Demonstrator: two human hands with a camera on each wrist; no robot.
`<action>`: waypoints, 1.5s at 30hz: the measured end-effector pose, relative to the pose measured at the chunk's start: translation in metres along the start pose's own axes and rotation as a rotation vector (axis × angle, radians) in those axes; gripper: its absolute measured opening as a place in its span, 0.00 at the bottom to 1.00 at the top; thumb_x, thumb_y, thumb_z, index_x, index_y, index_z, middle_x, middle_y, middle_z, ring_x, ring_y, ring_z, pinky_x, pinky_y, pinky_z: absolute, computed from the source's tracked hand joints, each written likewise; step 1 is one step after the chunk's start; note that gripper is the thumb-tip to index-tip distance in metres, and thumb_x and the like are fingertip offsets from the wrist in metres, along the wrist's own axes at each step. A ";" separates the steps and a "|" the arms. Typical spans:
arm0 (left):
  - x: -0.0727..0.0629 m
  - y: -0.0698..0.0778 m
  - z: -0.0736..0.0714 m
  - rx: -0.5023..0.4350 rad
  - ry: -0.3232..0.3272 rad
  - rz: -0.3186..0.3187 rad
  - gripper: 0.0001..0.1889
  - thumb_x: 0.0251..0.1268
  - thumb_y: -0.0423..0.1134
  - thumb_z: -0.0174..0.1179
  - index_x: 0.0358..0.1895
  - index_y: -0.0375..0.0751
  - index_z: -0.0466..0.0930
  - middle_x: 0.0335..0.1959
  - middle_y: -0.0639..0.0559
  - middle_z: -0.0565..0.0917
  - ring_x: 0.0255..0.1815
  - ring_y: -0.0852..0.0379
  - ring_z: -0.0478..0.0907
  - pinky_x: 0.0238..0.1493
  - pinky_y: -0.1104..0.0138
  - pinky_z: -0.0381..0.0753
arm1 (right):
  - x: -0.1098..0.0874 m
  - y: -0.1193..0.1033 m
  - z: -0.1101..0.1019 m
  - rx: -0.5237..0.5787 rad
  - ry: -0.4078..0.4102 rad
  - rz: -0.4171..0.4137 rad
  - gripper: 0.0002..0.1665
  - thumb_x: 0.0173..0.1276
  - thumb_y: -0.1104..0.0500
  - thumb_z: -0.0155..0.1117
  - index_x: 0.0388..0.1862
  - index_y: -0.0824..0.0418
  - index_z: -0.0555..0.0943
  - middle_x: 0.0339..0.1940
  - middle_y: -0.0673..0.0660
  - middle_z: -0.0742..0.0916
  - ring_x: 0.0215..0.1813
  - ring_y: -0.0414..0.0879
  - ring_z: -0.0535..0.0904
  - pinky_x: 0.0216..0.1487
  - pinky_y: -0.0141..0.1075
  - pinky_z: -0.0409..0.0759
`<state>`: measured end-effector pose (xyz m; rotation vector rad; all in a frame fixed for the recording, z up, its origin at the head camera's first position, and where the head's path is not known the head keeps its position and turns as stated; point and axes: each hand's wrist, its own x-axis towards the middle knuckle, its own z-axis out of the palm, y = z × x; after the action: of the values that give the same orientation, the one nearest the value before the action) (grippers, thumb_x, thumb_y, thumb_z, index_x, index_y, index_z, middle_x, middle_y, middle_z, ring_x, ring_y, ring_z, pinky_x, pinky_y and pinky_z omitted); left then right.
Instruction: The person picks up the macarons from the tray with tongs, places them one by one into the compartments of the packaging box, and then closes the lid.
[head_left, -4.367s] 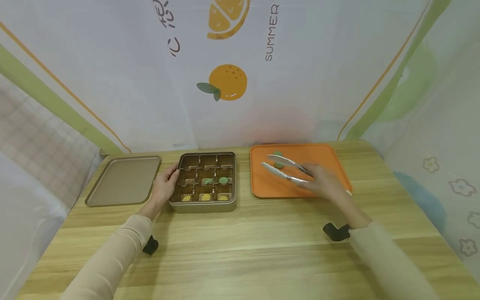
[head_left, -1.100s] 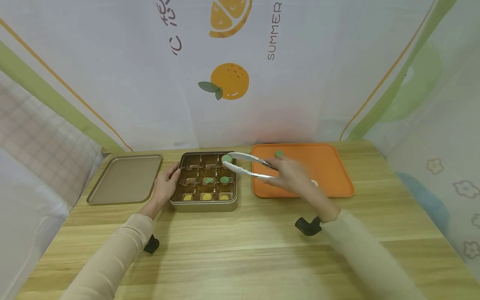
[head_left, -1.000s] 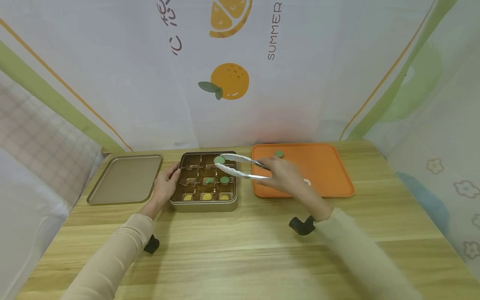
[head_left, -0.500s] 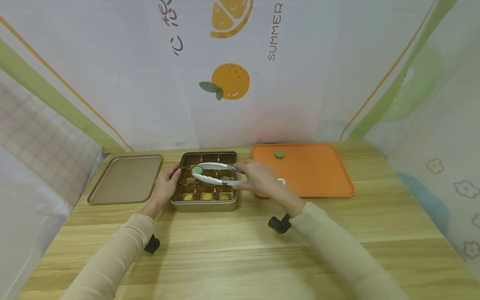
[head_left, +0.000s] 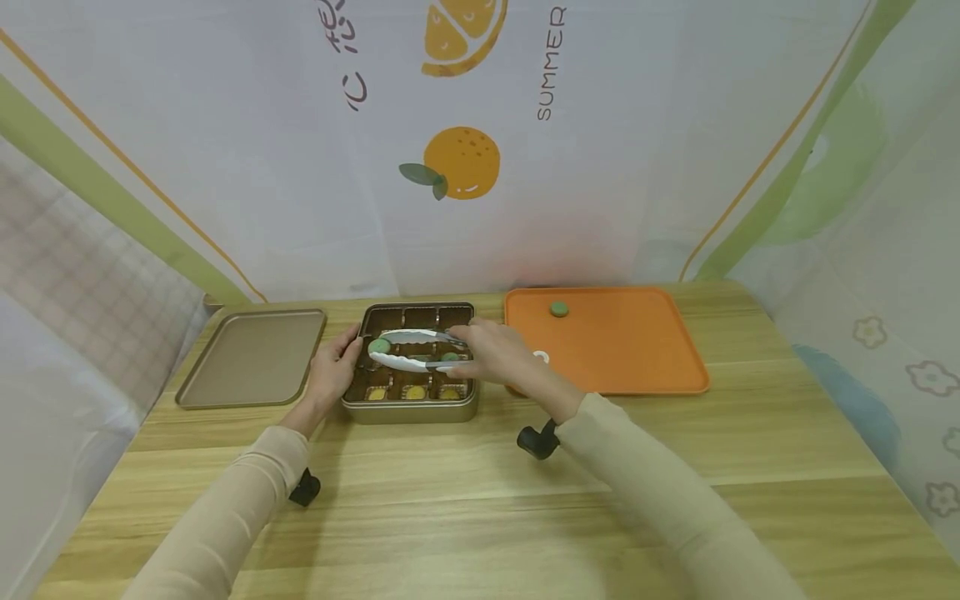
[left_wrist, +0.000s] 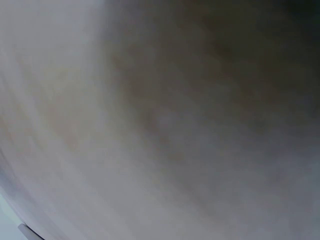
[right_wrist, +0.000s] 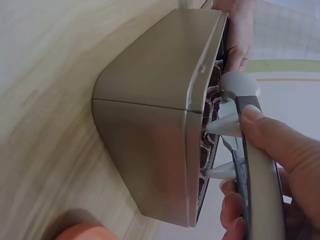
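Note:
My right hand (head_left: 497, 354) grips white-tipped tongs (head_left: 408, 364) over a bronze tin box (head_left: 411, 413). At their tips is a round green cookie-like piece (head_left: 379, 345), above the left compartment of the middle row. My left hand (head_left: 330, 371) holds the box's left side, thumb at the rim. Inside the brown divided insert, yellow pieces (head_left: 415, 392) lie along the near row. Green ones, partly behind the tongs, sit in the middle row. In the right wrist view, thumb and curled fingers hold the tongs (right_wrist: 262, 170) beside the tin wall (right_wrist: 145, 155). The left wrist view is only blur.
An orange tray (head_left: 622, 350) stands right of the box, with one green piece (head_left: 558, 309) near its back edge. A flat bronze lid (head_left: 255, 358) lies left of the box. Behind the wooden table (head_left: 420, 517) hangs a printed white curtain (head_left: 315, 208).
The right hand and tongs have moved left from the orange tray to above the box, carrying a green piece taken from the tray. The left hand has stayed on the box.

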<state>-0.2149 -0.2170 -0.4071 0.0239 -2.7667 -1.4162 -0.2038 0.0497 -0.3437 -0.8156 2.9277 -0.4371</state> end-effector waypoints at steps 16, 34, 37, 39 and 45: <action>0.001 -0.001 0.001 -0.015 0.004 0.000 0.25 0.76 0.45 0.41 0.72 0.40 0.57 0.71 0.41 0.61 0.72 0.43 0.56 0.71 0.52 0.57 | 0.005 0.000 -0.004 0.032 -0.046 -0.020 0.35 0.58 0.46 0.70 0.62 0.57 0.75 0.30 0.52 0.77 0.32 0.42 0.67 0.25 0.29 0.61; 0.000 -0.003 0.001 -0.034 -0.014 -0.004 0.26 0.77 0.45 0.40 0.73 0.41 0.56 0.71 0.41 0.61 0.72 0.42 0.57 0.70 0.51 0.59 | -0.004 0.004 0.000 0.048 -0.019 -0.001 0.39 0.57 0.45 0.71 0.66 0.57 0.72 0.50 0.55 0.83 0.43 0.46 0.76 0.35 0.34 0.75; -0.001 -0.002 0.002 -0.032 -0.013 -0.004 0.26 0.77 0.45 0.40 0.73 0.40 0.56 0.71 0.41 0.61 0.71 0.41 0.57 0.70 0.51 0.59 | -0.010 0.009 -0.001 0.081 0.001 -0.004 0.39 0.56 0.47 0.72 0.65 0.60 0.73 0.54 0.58 0.82 0.49 0.48 0.78 0.43 0.38 0.79; -0.002 -0.001 0.002 -0.033 -0.011 -0.005 0.26 0.77 0.45 0.40 0.73 0.40 0.56 0.71 0.41 0.61 0.71 0.41 0.58 0.70 0.50 0.59 | -0.014 0.014 -0.002 0.107 0.014 -0.004 0.38 0.56 0.48 0.72 0.64 0.61 0.73 0.56 0.58 0.81 0.52 0.50 0.78 0.47 0.41 0.80; -0.002 0.000 0.002 -0.022 -0.021 -0.011 0.26 0.77 0.46 0.39 0.73 0.41 0.54 0.72 0.41 0.60 0.71 0.40 0.57 0.69 0.49 0.60 | -0.026 0.034 -0.007 0.159 0.068 -0.005 0.37 0.57 0.49 0.72 0.64 0.60 0.73 0.52 0.58 0.83 0.47 0.50 0.79 0.43 0.41 0.79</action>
<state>-0.2125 -0.2157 -0.4081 0.0245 -2.7718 -1.4574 -0.1995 0.0922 -0.3471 -0.8029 2.9046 -0.7017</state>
